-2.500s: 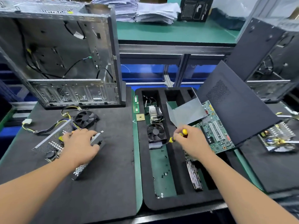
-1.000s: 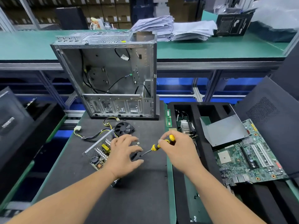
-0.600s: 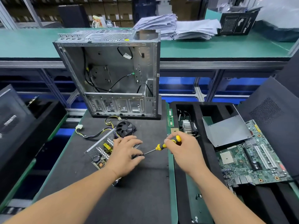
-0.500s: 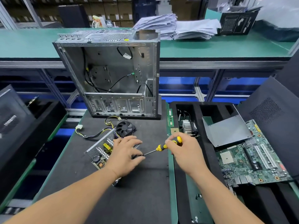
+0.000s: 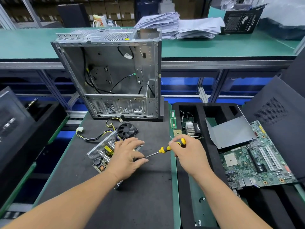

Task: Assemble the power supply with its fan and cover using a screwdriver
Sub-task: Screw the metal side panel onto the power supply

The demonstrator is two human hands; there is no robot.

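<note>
Two hands are on this job, and I'll run from my left across. Farthest left, the power supply (image 5: 103, 152) lies on the black mat (image 5: 145, 195) in front of the empty computer case (image 5: 113, 76), its cover off: a perforated metal shell, an exposed board with a yellow part and a dark capacitor, and a bundle of wires trailing off to a white plug. Its black fan (image 5: 127, 130) lies loose just behind it, touching the shell's far corner. My left hand (image 5: 126, 158) rests on the near right end of the unit, fingers spread and lightly bent, pressing it steady. My right hand (image 5: 188, 154) grips the yellow-and-black handle of the screwdriver (image 5: 162, 150), whose tip meets the unit beside my left fingers; the screw itself I cannot see. I judge the unit stiff and fairly light but sharp-edged, with a fragile board, so holding it by the metal shell is safest.
</note>
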